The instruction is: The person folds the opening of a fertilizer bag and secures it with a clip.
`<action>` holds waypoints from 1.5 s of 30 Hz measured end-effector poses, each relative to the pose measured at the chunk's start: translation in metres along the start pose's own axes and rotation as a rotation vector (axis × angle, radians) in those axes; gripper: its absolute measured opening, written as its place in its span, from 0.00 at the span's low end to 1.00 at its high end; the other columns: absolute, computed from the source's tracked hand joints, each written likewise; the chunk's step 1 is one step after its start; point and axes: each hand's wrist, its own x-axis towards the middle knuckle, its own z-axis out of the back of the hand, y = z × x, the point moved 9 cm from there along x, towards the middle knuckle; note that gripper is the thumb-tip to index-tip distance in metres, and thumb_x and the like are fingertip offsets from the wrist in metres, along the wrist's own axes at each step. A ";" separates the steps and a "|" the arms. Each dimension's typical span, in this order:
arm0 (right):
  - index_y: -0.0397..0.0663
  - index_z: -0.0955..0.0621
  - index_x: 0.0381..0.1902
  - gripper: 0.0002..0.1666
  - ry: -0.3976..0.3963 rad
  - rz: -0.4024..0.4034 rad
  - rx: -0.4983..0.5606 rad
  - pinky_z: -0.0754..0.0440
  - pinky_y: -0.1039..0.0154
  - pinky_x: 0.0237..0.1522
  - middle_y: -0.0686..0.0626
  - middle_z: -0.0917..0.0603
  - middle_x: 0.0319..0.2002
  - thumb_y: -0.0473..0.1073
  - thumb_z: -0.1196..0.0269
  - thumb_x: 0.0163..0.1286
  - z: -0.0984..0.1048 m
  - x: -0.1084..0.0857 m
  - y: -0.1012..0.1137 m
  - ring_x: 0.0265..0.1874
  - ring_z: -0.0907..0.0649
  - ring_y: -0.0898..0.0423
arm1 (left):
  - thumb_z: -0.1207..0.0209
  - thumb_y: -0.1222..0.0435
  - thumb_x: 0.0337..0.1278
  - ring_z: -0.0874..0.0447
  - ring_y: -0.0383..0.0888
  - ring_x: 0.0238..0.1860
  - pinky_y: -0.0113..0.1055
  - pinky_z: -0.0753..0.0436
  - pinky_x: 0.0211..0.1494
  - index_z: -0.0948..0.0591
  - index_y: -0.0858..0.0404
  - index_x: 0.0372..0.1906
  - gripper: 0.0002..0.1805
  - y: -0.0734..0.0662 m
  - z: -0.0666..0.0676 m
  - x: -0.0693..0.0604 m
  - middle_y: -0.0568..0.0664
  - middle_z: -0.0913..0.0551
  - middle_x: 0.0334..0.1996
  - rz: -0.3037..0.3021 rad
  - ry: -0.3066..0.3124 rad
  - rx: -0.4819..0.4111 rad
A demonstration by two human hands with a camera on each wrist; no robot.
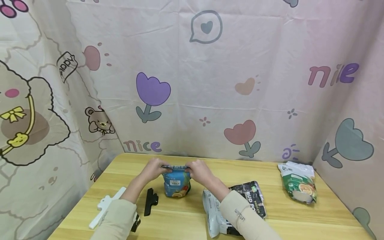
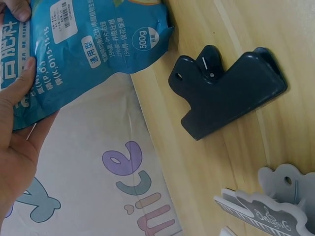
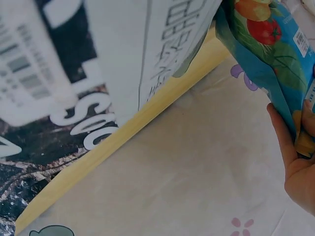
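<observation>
A blue bag (image 1: pixel 177 185) marked 500g, with fruit and a tomato printed on it, stands upright on the table. My left hand (image 1: pixel 153 171) pinches its top edge at the left corner, thumb on the near side. At the opposite corner, my right hand (image 1: pixel 201 171) grips the same edge, which looks folded over. The left wrist view shows the left thumb and fingers on either face of the bag (image 2: pixel 98 54). Beside the left forearm lies a black clip (image 1: pixel 149 201), apart from the hand.
A long white clip (image 1: pixel 105 205) lies at the left, and another black clip (image 1: pixel 136 223) is partly behind the left sleeve. Under the right forearm lies a black and silver bag (image 1: pixel 252 196). A green and white bag (image 1: pixel 300 186) sits far right. A printed curtain (image 1: pixel 195 83) hangs behind the table.
</observation>
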 end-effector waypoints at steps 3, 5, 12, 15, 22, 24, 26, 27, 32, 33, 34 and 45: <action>0.49 0.24 0.19 0.11 -0.016 0.005 -0.003 0.34 0.72 0.16 0.56 0.25 0.15 0.36 0.35 0.58 -0.001 -0.001 0.000 0.14 0.31 0.65 | 0.35 0.67 0.46 0.19 0.37 0.26 0.27 0.22 0.27 0.13 0.64 0.32 0.06 0.000 -0.001 -0.001 0.49 0.15 0.26 0.002 -0.013 0.001; 0.48 0.23 0.20 0.10 -0.019 -0.006 0.003 0.33 0.72 0.16 0.56 0.24 0.15 0.36 0.35 0.59 -0.002 -0.002 -0.001 0.14 0.31 0.66 | 0.34 0.67 0.46 0.19 0.37 0.26 0.27 0.22 0.27 0.13 0.63 0.32 0.06 0.000 -0.002 -0.002 0.48 0.15 0.26 0.007 -0.012 -0.001; 0.41 0.21 0.41 0.10 -0.023 -0.035 0.003 0.27 0.72 0.19 0.49 0.17 0.28 0.37 0.37 0.61 -0.004 -0.007 0.003 0.19 0.21 0.61 | 0.34 0.66 0.47 0.19 0.40 0.30 0.35 0.20 0.33 0.15 0.60 0.31 0.04 -0.004 -0.003 -0.003 0.44 0.16 0.27 0.039 0.011 0.126; 0.41 0.22 0.47 0.16 -0.038 0.027 -0.122 0.21 0.67 0.32 0.47 0.17 0.37 0.34 0.37 0.60 0.000 -0.005 0.013 0.32 0.18 0.55 | 0.33 0.66 0.45 0.19 0.42 0.29 0.37 0.21 0.33 0.16 0.59 0.32 0.05 -0.019 -0.003 0.000 0.44 0.17 0.26 -0.029 0.010 0.276; 0.46 0.22 0.30 0.05 -0.002 0.057 -0.268 0.27 0.71 0.18 0.53 0.22 0.23 0.40 0.36 0.60 -0.003 0.004 0.029 0.18 0.24 0.60 | 0.31 0.65 0.42 0.20 0.41 0.27 0.34 0.22 0.31 0.17 0.61 0.31 0.08 -0.044 -0.011 0.008 0.45 0.18 0.25 -0.092 0.027 0.368; 0.47 0.24 0.24 0.09 -0.008 0.019 -0.259 0.34 0.71 0.12 0.54 0.26 0.17 0.42 0.36 0.60 -0.003 0.005 0.027 0.13 0.30 0.62 | 0.31 0.65 0.42 0.20 0.41 0.26 0.33 0.22 0.31 0.16 0.61 0.29 0.07 -0.043 -0.013 0.010 0.45 0.18 0.24 -0.066 0.022 0.357; 0.48 0.25 0.21 0.11 -0.027 -0.004 -0.256 0.38 0.71 0.10 0.54 0.28 0.14 0.42 0.35 0.60 -0.002 0.006 0.026 0.10 0.34 0.63 | 0.31 0.65 0.41 0.20 0.41 0.26 0.34 0.21 0.31 0.16 0.60 0.28 0.06 -0.042 -0.012 0.011 0.45 0.18 0.23 -0.053 0.000 0.352; 0.48 0.24 0.21 0.11 -0.044 -0.007 -0.259 0.39 0.71 0.09 0.54 0.28 0.14 0.42 0.34 0.59 -0.001 0.006 0.026 0.10 0.35 0.63 | 0.31 0.65 0.41 0.20 0.41 0.26 0.33 0.21 0.31 0.15 0.60 0.27 0.05 -0.042 -0.011 0.011 0.45 0.18 0.23 -0.053 -0.011 0.350; 0.48 0.20 0.22 0.09 -0.107 -0.012 -0.255 0.38 0.72 0.09 0.53 0.23 0.15 0.44 0.32 0.56 0.000 0.007 0.025 0.10 0.32 0.63 | 0.31 0.65 0.40 0.20 0.41 0.25 0.33 0.21 0.29 0.15 0.59 0.25 0.04 -0.040 -0.008 0.011 0.44 0.17 0.22 -0.076 -0.051 0.348; 0.48 0.19 0.22 0.08 -0.117 -0.014 -0.254 0.37 0.72 0.09 0.53 0.22 0.15 0.44 0.31 0.54 0.000 0.007 0.024 0.10 0.31 0.63 | 0.31 0.65 0.40 0.20 0.41 0.25 0.33 0.22 0.29 0.14 0.58 0.25 0.03 -0.040 -0.008 0.011 0.44 0.17 0.22 -0.083 -0.054 0.349; 0.48 0.18 0.23 0.08 -0.122 -0.020 -0.254 0.37 0.72 0.10 0.53 0.22 0.16 0.44 0.31 0.54 0.000 0.007 0.024 0.10 0.31 0.63 | 0.31 0.65 0.40 0.20 0.41 0.25 0.33 0.22 0.28 0.14 0.58 0.25 0.03 -0.040 -0.008 0.011 0.44 0.17 0.22 -0.090 -0.057 0.351; 0.52 0.18 0.20 0.08 -0.152 -0.027 -0.263 0.40 0.73 0.10 0.56 0.22 0.14 0.44 0.28 0.49 0.002 0.009 0.021 0.09 0.33 0.65 | 0.30 0.64 0.39 0.23 0.38 0.20 0.29 0.26 0.23 0.14 0.56 0.22 0.03 -0.042 -0.008 0.012 0.42 0.18 0.19 -0.159 -0.085 0.380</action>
